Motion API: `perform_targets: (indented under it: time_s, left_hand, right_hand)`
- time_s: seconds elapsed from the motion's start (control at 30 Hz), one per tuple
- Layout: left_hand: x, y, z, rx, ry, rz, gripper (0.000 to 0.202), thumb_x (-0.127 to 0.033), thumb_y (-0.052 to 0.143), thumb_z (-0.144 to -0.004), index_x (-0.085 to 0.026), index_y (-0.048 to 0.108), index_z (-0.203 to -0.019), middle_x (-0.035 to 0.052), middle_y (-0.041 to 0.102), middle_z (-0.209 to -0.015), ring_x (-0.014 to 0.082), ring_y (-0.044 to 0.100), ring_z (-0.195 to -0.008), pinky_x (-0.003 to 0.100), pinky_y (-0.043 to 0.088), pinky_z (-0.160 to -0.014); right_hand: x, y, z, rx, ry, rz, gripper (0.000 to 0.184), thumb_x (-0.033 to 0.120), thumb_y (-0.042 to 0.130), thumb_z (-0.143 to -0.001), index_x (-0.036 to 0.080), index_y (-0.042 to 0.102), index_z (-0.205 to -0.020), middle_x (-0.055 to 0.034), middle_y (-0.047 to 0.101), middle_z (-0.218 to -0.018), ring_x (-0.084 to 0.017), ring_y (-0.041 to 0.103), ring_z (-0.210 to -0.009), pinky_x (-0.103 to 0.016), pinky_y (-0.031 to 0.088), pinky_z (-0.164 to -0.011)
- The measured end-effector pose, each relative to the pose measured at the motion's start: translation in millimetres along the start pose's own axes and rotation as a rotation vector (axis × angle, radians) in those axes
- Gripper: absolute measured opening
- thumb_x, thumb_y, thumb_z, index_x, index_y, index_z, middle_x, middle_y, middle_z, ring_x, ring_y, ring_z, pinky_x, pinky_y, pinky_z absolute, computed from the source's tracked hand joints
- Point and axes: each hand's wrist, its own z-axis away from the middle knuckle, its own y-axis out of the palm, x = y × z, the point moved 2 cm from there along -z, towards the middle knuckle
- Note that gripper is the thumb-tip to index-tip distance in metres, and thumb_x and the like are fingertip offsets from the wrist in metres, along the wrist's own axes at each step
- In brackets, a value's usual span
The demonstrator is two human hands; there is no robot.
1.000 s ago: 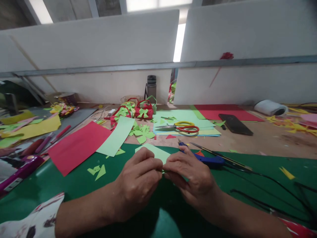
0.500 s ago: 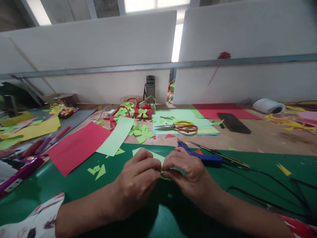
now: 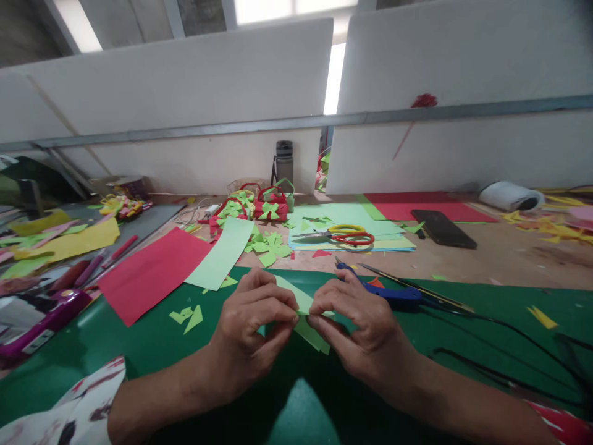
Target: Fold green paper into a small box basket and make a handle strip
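Note:
Between both hands is a light green paper (image 3: 311, 332) with a crease across it, held a little above the green mat (image 3: 296, 408). My left hand (image 3: 257, 330) pinches its left side between thumb and fingertips. On the other side, my right hand (image 3: 354, 327) grips the paper the same way, thumb and fingers closed on the crease. Part of the sheet is hidden behind my fingers. Beyond my left hand lie a pale green paper strip (image 3: 220, 254) and a red paper sheet (image 3: 151, 272). A blue glue gun (image 3: 393, 295) rests just past my right hand.
Scissors (image 3: 345, 235) lie on stacked coloured sheets (image 3: 389, 244). A craft knife (image 3: 417, 287) and the glue gun's cord are at right, with a phone (image 3: 442, 228) behind. Small red paper baskets (image 3: 271, 207) and a bottle (image 3: 284, 161) stand at the back. A purple tool (image 3: 46, 327) lies left.
My fingers have drawn slightly apart along the crease, and more of the green paper now shows below and between them. The view has shifted slightly.

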Motion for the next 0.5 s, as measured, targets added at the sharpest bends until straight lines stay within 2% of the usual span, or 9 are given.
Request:
perform_targets:
  time_s: [0.17,0.27,0.37,0.5]
  left_hand:
    - [0.2,1.1,0.1,0.003,-0.063,0.002,0.016,-0.005,0.056,-0.080,-0.017,0.057,-0.069,0.0016,0.066,-0.071,0.0131,0.053,-0.065,0.032,0.045,-0.071]
    - [-0.1,0.5,-0.6,-0.014,-0.075,-0.004,0.016,-0.005,0.056,-0.080,-0.017,0.057,-0.069,0.0019,0.066,-0.072,0.0131,0.053,-0.065,0.033,0.045,-0.072]
    - [-0.4,-0.6,-1.2,-0.029,-0.041,-0.009,0.016,-0.004,0.056,-0.081,-0.017,0.057,-0.071,0.0026,0.066,-0.073,0.0133,0.052,-0.065,0.033,0.044,-0.071]
    - [-1.3,-2.4,0.0,-0.046,0.064,-0.043,0.016,0.001,0.056,-0.080,-0.015,0.058,-0.077,0.0044,0.066,-0.077,0.0136,0.051,-0.067,0.035,0.044,-0.073]
  right_hand:
    - [1.8,0.7,0.0,0.004,0.026,-0.022,0.014,0.011,0.058,-0.078,0.020,0.052,-0.069,0.0039,0.059,-0.066,-0.012,0.056,-0.063,-0.036,0.034,-0.087]
    - [-0.6,1.0,1.8,-0.011,0.055,-0.054,0.011,0.014,0.060,-0.079,0.021,0.052,-0.076,0.0033,0.061,-0.071,-0.013,0.058,-0.067,-0.038,0.034,-0.090]
    - [-3.8,0.3,4.4,-0.027,0.079,-0.077,0.014,0.015,0.062,-0.078,0.022,0.052,-0.084,0.0014,0.063,-0.078,-0.015,0.060,-0.074,-0.038,0.036,-0.089]
    - [-6.5,-2.7,6.2,-0.018,0.099,-0.078,0.013,0.014,0.060,-0.077,0.022,0.052,-0.084,0.0016,0.063,-0.079,-0.015,0.060,-0.074,-0.035,0.039,-0.084]
